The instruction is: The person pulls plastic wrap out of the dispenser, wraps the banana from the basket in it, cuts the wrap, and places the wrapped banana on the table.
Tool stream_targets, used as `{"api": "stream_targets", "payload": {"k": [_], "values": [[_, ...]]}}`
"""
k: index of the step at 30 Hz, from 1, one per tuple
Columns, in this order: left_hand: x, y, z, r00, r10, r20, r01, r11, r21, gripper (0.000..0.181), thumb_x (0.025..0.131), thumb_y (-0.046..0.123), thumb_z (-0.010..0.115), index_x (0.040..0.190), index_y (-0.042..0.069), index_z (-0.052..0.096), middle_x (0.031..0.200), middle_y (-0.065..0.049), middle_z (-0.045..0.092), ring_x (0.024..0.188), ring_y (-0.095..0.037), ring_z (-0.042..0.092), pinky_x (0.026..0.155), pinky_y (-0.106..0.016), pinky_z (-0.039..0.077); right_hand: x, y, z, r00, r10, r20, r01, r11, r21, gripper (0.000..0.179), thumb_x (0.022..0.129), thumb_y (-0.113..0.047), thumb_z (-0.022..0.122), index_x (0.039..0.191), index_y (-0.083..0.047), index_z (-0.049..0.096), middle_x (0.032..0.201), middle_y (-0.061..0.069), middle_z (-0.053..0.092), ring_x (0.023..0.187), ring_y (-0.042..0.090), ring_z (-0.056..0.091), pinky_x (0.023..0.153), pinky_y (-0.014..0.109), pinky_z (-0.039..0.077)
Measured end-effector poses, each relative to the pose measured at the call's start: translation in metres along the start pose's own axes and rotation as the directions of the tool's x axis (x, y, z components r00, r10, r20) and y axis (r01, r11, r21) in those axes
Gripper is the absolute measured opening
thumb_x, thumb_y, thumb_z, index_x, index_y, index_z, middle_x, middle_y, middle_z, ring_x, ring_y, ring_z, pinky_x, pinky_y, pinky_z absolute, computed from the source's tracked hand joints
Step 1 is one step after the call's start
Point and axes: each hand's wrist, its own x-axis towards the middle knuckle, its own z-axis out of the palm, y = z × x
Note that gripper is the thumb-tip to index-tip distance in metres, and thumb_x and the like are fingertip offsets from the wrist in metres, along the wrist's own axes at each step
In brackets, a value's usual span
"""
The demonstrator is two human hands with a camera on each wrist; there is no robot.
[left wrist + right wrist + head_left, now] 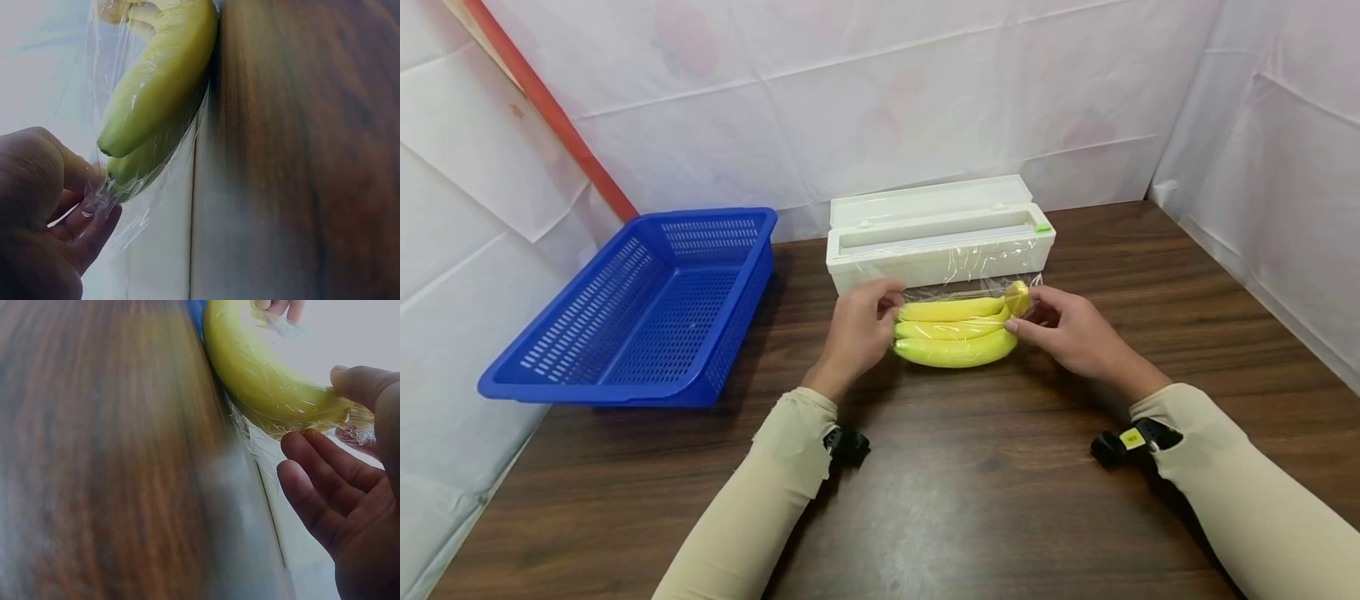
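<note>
At far L, a red strip (550, 112) slants down along the white sheet (880, 108), its low end by the back rim of the basket (677, 325). That's blue, slotted, at the L side of the brown table (970, 500), well apart from my hands. Next, my L sleeve (752, 508), beige, w/ a black band (847, 447) at the wrist. My L hand (860, 329) is narrow: thumb & fingertips pinch a bunched bit of clear film (103, 199) right at the banana tips. Behind, approx. mid-table & near the sheet, stands the box (940, 265): white, long, lid up at the back, green tab (1042, 227) at its R end. Film glints in front of it; can't tell if it's joined. Bananas (955, 329), 3 in a bunch, are btwn my hands just in front of the box, under film, tips L, stem R; can't tell if they touch the table. My R hand (1071, 329) grips the stem end thru the film, thumb on top, other fingers loosely spread below. R wrist: black band w/ yellow label (1132, 438), then R sleeve (1247, 483), also beige.
</note>
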Motion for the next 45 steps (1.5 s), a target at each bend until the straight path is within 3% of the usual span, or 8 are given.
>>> {"api": "stream_targets", "payload": {"k": [9,14,22,30,34,41,43,45], "values": [[-0.0016,0.0009,-0.0008,0.997,0.074,0.038,-0.078,0.992,0.097,0.032,0.084,-0.012,0.062,0.111,0.001,0.073,0.097,-0.008,0.073,0.09,-0.023,0.064,0.083,-0.035,0.051,-0.0013,0.0004,0.0002,1.0,-0.022,-0.008,0.022,1.0,-0.008,0.04,0.097,-0.034,0.069,0.124,-0.006,0.063,0.102,0.009,0.068,0.089,0.021,0.062,0.073,0.026,0.051],[-0.003,-0.0027,0.0,0.993,0.116,0.023,-0.116,0.993,0.018,0.033,0.081,-0.012,0.061,0.108,-0.001,0.074,0.095,-0.013,0.07,0.084,-0.021,0.062,0.076,-0.031,0.051,-0.0018,0.0014,0.001,0.999,-0.03,-0.011,0.03,1.0,-0.001,0.038,0.097,-0.033,0.069,0.123,-0.006,0.064,0.1,0.008,0.068,0.088,0.021,0.061,0.072,0.025,0.051],[-0.0025,-0.0034,0.0006,0.998,0.042,0.054,-0.04,0.998,-0.049,0.02,0.085,0.001,0.076,0.105,-0.002,0.074,0.09,-0.011,0.07,0.081,-0.02,0.063,0.075,-0.03,0.053,-0.0017,0.0019,0.0013,0.999,-0.049,-0.022,0.049,0.999,0.002,0.035,0.097,-0.031,0.069,0.121,-0.007,0.065,0.098,0.008,0.068,0.087,0.021,0.061,0.071,0.024,0.05],[-0.0024,0.0004,0.0025,0.995,-0.072,0.076,0.079,0.993,-0.089,0.015,0.089,-0.002,0.071,0.103,0.0,0.077,0.091,-0.007,0.074,0.081,-0.017,0.067,0.075,-0.029,0.055,-0.0027,0.0001,0.0001,0.999,-0.049,-0.015,0.049,0.999,-0.002,0.036,0.097,-0.032,0.069,0.123,-0.008,0.065,0.101,0.008,0.068,0.088,0.021,0.061,0.071,0.025,0.051],[-0.0025,0.0026,0.003,0.971,-0.22,0.092,0.236,0.942,-0.237,0.018,0.091,-0.003,0.068,0.108,-0.002,0.075,0.094,-0.008,0.075,0.086,-0.018,0.069,0.077,-0.029,0.055,-0.003,-0.0004,0.0,0.999,-0.047,-0.013,0.047,0.999,-0.004,0.036,0.097,-0.033,0.068,0.124,-0.008,0.065,0.101,0.008,0.068,0.088,0.02,0.061,0.072,0.025,0.051],[-0.0008,0.0011,0.0005,0.901,-0.397,0.176,0.431,0.765,-0.479,0.024,0.089,-0.007,0.068,0.113,-0.007,0.071,0.098,-0.015,0.072,0.09,-0.024,0.066,0.076,-0.027,0.056,-0.002,-0.0018,-0.0007,0.999,-0.046,-0.014,0.046,0.999,-0.004,0.037,0.097,-0.034,0.069,0.124,-0.008,0.065,0.1,0.008,0.068,0.087,0.021,0.06,0.071,0.026,0.05],[-0.0004,0.0006,0.0001,0.889,-0.421,0.179,0.451,0.745,-0.492,0.026,0.087,-0.007,0.07,0.113,-0.007,0.071,0.098,-0.015,0.071,0.09,-0.024,0.066,0.076,-0.027,0.056,-0.0019,-0.0019,-0.0009,0.999,-0.045,-0.012,0.045,0.999,-0.009,0.038,0.097,-0.034,0.068,0.124,-0.008,0.065,0.1,0.008,0.068,0.087,0.021,0.06,0.071,0.026,0.05],[0.0,0.0002,0.0001,0.886,-0.433,0.167,0.457,0.751,-0.477,0.027,0.086,-0.006,0.073,0.113,-0.007,0.07,0.098,-0.014,0.068,0.09,-0.023,0.064,0.076,-0.026,0.055,-0.002,-0.0018,-0.0009,0.999,-0.045,-0.012,0.045,0.999,-0.014,0.037,0.097,-0.034,0.068,0.124,-0.008,0.065,0.1,0.007,0.068,0.087,0.02,0.06,0.071,0.026,0.05]]}}
